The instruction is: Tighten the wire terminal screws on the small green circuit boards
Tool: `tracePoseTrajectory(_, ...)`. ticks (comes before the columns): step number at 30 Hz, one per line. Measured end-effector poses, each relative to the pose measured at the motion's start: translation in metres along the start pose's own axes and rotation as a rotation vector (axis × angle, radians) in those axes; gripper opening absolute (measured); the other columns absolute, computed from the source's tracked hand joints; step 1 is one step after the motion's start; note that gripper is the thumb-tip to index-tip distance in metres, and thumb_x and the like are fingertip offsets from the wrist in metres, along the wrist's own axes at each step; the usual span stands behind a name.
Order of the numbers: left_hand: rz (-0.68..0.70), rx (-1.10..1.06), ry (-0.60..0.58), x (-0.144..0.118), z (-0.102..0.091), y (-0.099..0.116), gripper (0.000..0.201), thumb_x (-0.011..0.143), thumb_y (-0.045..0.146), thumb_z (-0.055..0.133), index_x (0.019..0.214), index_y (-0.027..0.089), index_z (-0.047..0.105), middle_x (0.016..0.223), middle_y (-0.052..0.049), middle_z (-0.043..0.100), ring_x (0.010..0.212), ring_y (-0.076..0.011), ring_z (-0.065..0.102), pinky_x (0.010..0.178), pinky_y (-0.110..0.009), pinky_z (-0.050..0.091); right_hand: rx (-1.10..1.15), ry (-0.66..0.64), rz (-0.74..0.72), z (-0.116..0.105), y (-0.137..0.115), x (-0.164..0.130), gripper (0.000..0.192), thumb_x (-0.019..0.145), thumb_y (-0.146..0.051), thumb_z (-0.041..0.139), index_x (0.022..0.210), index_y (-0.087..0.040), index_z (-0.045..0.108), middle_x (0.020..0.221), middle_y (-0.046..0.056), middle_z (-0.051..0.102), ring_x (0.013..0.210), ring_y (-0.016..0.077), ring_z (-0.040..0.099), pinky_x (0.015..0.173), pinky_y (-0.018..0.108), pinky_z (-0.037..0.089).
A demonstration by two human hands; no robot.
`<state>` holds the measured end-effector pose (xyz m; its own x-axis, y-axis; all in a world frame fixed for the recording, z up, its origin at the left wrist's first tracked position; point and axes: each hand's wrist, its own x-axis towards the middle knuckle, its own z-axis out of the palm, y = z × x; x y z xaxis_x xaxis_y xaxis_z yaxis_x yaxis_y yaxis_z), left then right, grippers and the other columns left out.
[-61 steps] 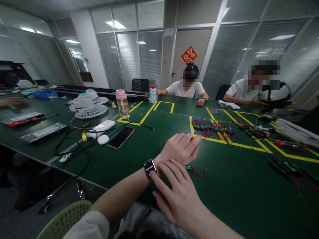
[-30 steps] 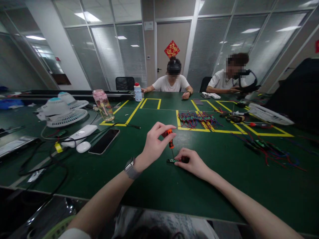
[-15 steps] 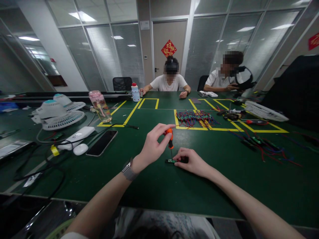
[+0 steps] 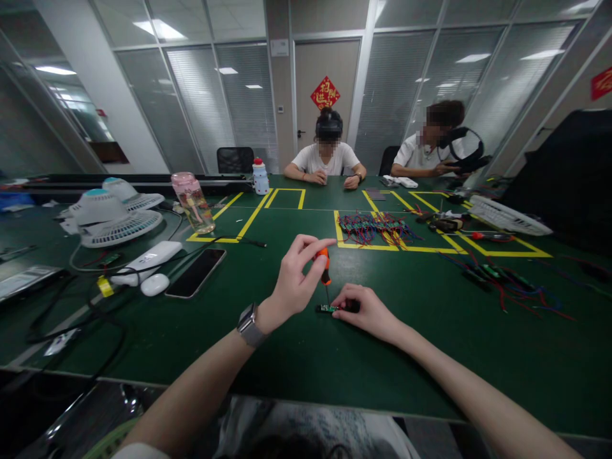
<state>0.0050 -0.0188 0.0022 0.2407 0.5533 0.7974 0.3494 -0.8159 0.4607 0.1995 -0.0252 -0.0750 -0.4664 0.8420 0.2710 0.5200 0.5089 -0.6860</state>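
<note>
Left hand (image 4: 295, 280) pinches a slim orange-handled screwdriver (image 4: 325, 266) (upright); right hand (image 4: 368, 312) pins a small green board (image 4: 327, 308).

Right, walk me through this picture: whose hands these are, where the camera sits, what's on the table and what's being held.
There is no machine here. The camera sits on a person's head and looks forward and down, so the two bare arms coming in from the bottom are that person's own. The left hand, with a watch on its wrist, pinches a small orange screwdriver upright, tip down on a tiny circuit board. The right hand presses that board to the green table. To the left lie a phone, a white mouse, black cables, two white fans and a pink bottle. Beyond, inside yellow tape, is a pile of wired boards. Two other people sit at the far side.
</note>
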Motion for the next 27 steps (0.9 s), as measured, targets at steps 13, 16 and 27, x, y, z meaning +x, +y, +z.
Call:
tracePoseTrajectory(13,0.028,0.005,0.001,-0.0002,-0.002,-0.0017,0.027,0.094,0.017,0.046,0.116,0.018,0.062,0.097,-0.005,0.057,0.09,-0.0146,0.056,0.08,-0.028,0.046,0.022,-0.006,0.0,-0.0011,-0.0035,-0.0004,0.004,0.076,-0.019,0.072,0.08,-0.017,0.073,0.074,0.001,0.059,0.069,0.0149,0.056,0.065,0.026,0.043)
tracePoseTrajectory(16,0.036,0.036,0.036,-0.0002,-0.0024,-0.0011,0.018,0.088,0.023,0.059,0.104,0.018,0.067,0.087,-0.002,0.052,0.081,-0.0137,0.053,0.074,-0.027,0.046,0.016,-0.01,0.0,-0.0016,-0.0044,-0.0006,0.004,0.077,-0.019,0.072,0.08,-0.017,0.073,0.075,0.001,0.059,0.069,0.0149,0.056,0.064,0.026,0.043)
tracePoseTrajectory(27,0.011,0.07,0.044,-0.0004,-0.0022,-0.002,0.02,0.09,0.025,0.057,0.106,0.019,0.066,0.091,-0.003,0.049,0.084,-0.0145,0.052,0.075,-0.028,0.046,0.007,-0.005,-0.025,-0.0008,-0.0024,0.0002,0.004,0.076,-0.018,0.072,0.081,-0.017,0.072,0.074,0.001,0.059,0.069,0.0146,0.056,0.064,0.026,0.043)
